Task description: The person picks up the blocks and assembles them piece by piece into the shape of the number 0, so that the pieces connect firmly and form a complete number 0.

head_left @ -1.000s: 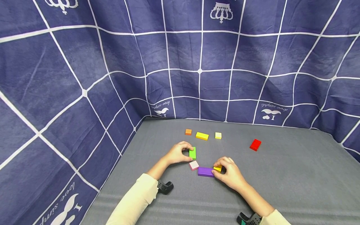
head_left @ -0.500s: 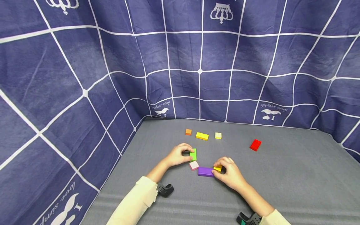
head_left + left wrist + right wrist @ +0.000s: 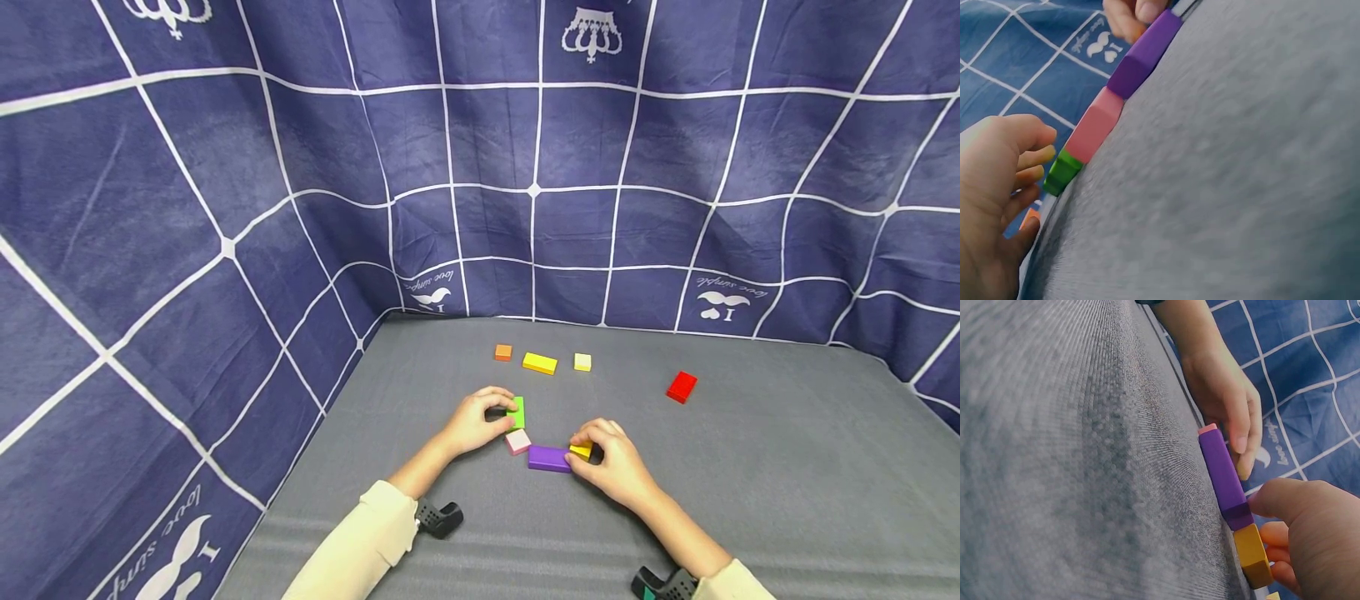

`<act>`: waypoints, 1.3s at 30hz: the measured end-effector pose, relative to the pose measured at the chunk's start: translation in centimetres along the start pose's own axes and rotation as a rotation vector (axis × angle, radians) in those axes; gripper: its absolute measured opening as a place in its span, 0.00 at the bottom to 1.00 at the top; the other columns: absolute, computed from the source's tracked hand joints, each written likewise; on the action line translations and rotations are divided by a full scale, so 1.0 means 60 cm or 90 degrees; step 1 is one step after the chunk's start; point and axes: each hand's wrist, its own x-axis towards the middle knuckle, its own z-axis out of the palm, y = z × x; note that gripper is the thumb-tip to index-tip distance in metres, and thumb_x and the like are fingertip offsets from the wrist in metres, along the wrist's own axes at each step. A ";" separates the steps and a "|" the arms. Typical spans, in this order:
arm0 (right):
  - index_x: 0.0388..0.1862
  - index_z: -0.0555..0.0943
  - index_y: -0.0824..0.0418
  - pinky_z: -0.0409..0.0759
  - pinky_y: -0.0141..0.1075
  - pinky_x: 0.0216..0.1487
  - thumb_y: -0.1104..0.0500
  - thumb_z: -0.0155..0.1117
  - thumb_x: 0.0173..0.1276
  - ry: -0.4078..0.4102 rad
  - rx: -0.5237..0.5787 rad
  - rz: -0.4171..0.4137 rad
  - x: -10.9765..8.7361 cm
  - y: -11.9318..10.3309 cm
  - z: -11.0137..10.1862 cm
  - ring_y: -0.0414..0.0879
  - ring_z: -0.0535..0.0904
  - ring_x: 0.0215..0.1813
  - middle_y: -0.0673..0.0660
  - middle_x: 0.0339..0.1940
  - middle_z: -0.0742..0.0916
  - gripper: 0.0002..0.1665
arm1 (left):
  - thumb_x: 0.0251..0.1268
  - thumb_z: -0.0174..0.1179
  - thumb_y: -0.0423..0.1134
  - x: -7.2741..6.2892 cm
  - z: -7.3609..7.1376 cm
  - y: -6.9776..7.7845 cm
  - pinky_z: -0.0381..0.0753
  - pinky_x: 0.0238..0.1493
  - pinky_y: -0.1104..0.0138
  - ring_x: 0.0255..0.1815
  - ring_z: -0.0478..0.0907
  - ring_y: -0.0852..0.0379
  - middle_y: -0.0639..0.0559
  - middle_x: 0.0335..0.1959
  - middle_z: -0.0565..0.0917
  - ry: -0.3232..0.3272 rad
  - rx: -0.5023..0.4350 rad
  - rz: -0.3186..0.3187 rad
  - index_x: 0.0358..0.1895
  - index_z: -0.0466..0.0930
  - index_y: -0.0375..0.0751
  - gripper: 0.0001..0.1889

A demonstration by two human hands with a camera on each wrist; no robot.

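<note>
In the head view my left hand (image 3: 474, 418) is at a green block (image 3: 517, 412), fingertips over its top and thumb near its front end. The left wrist view shows the thumb raised off the green block (image 3: 1063, 172). My right hand (image 3: 613, 460) holds an amber-yellow block (image 3: 581, 450) between thumb and fingers. The thumb tip lies at the end of a purple block (image 3: 548, 458), which adjoins the amber block (image 3: 1252, 556). A pink block (image 3: 517, 442) sits between the green and purple blocks, close to both.
Farther back lie an orange block (image 3: 503, 352), a long yellow block (image 3: 540, 363) and a pale yellow block (image 3: 582, 362). A red block (image 3: 682, 387) rests to the right. A blue checked cloth (image 3: 480, 225) hangs behind and left of the grey table surface (image 3: 787, 467).
The green block has slid slightly toward the pink block with my left hand. Since then the left thumb has moved up along it. My right hand and the other blocks stay put.
</note>
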 end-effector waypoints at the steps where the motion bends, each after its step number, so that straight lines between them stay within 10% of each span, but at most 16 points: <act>1: 0.31 0.84 0.56 0.74 0.37 0.40 0.63 0.78 0.47 -0.001 0.001 0.001 0.000 0.000 0.000 0.41 0.74 0.39 0.44 0.34 0.82 0.12 | 0.57 0.66 0.36 -0.002 0.002 0.002 0.73 0.59 0.58 0.55 0.78 0.49 0.45 0.51 0.83 0.005 0.000 0.000 0.43 0.86 0.38 0.11; 11: 0.31 0.84 0.56 0.74 0.38 0.39 0.63 0.78 0.48 -0.001 0.005 0.001 0.001 -0.001 -0.001 0.41 0.74 0.39 0.44 0.34 0.82 0.12 | 0.56 0.66 0.37 -0.023 0.010 0.016 0.73 0.59 0.60 0.54 0.79 0.51 0.48 0.47 0.84 0.000 0.058 0.067 0.44 0.85 0.39 0.12; 39: 0.33 0.85 0.59 0.74 0.36 0.39 0.65 0.77 0.49 0.001 0.025 0.002 0.015 -0.002 -0.017 0.44 0.77 0.37 0.47 0.33 0.84 0.12 | 0.54 0.68 0.36 -0.024 0.018 0.011 0.73 0.59 0.63 0.53 0.79 0.50 0.47 0.46 0.84 0.024 0.018 0.055 0.44 0.85 0.37 0.13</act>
